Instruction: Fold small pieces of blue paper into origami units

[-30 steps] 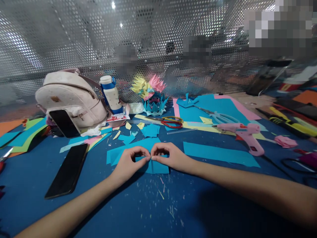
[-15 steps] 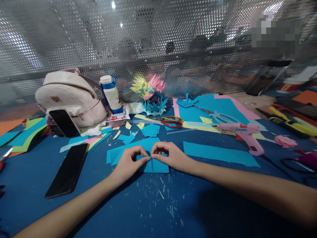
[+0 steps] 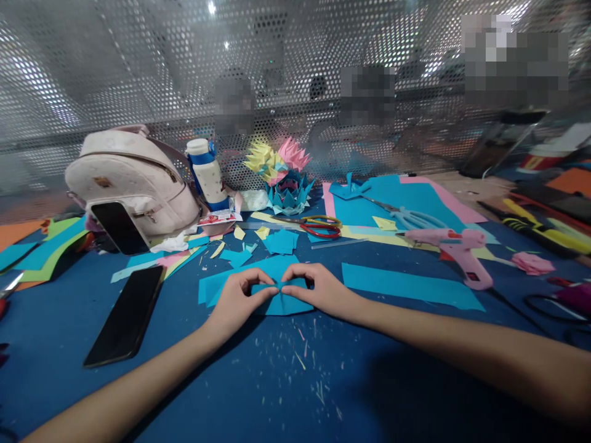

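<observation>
A small piece of blue paper [image 3: 287, 305] with creases at its middle is held between my two hands. My left hand [image 3: 240, 298] pinches it near the centre with thumb and fingers. From the other side, my right hand [image 3: 321, 289] pinches it at almost the same spot, the fingertips nearly meeting. Partly hidden behind my hands, more blue paper sheets [image 3: 210, 288] lie flat on the table. To the right of my right hand lies a long blue paper strip [image 3: 406, 286].
A pink glue gun [image 3: 466, 249] with a cord lies right, near blue-handled scissors [image 3: 415, 216]. Red-and-yellow-handled scissors [image 3: 322, 226] and folded paper flowers [image 3: 289, 191] are behind my hands. At left are a phone [image 3: 127, 317], a backpack [image 3: 133, 178] and a bottle [image 3: 207, 175].
The front part of the held blue paper has tipped, so its lower edge now shows as a shallower, bent shape. Both hands stay in nearly the same place.
</observation>
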{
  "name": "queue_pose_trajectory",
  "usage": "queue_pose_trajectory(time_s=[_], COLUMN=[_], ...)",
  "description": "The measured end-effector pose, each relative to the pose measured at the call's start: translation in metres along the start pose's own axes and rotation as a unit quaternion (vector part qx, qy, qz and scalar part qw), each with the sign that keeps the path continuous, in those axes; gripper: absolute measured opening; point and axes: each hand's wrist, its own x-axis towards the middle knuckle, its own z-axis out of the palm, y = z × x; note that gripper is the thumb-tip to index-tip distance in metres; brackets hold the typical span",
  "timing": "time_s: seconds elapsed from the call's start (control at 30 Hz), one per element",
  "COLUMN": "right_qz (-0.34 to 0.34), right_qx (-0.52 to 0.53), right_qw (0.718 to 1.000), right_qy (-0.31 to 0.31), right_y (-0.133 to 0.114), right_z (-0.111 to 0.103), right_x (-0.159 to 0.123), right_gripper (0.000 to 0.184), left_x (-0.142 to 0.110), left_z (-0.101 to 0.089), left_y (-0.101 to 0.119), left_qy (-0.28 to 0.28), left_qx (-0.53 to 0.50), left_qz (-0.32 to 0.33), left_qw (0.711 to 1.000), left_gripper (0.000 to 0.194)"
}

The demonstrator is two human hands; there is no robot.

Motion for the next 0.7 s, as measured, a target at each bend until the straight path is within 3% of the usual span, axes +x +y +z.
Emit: queue_pose_trajectory(time_s=[0.5,0.7], right_qz=[0.0,0.017], right_qx=[0.028,0.021], right_qw=[1.0,0.999], right_qy=[0.002,0.031], right_y=[0.0033,0.0023], right_z=[0.0005,-0.0012], right_x=[0.001,0.0], right_gripper=[0.017,0.022], left_x=[0.0004,0.0015], left_z=[0.0002,-0.0019], left_y=[0.0015,0.0008], left_qy=[-0.014,-0.017], left_qx=[-0.04,0.023], left_qz=[-0.032,-0.031], left_qw=[0.999,0.999], left_gripper=[0.013,0.018])
